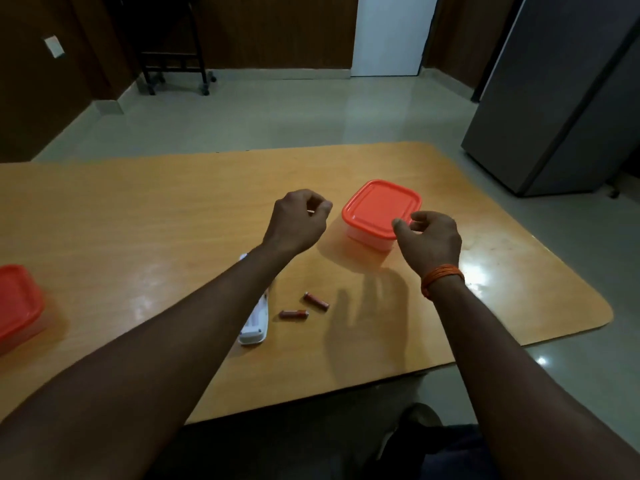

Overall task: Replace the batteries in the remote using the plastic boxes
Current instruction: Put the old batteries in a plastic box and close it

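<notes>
A clear plastic box with an orange lid [377, 206] stands closed on the wooden table [138, 220]. My right hand [429, 239] hovers at the lid's near right corner, thumb and fingers bent and apart; I cannot tell whether they touch it. My left hand [299, 220] is raised just left of the box, fingers curled in, holding nothing I can see. The white remote [255, 322] lies back up with its battery bay uncovered, partly hidden under my left forearm. Two reddish batteries [316, 301] [293, 314] lie loose to its right.
A second orange-lidded box [17, 303] sits at the table's left edge, cut off by the frame. The table's rounded right corner [595, 306] is near my right arm. A grey fridge [568, 98] stands beyond at the right, with a black wheeled stand [173, 57] far back.
</notes>
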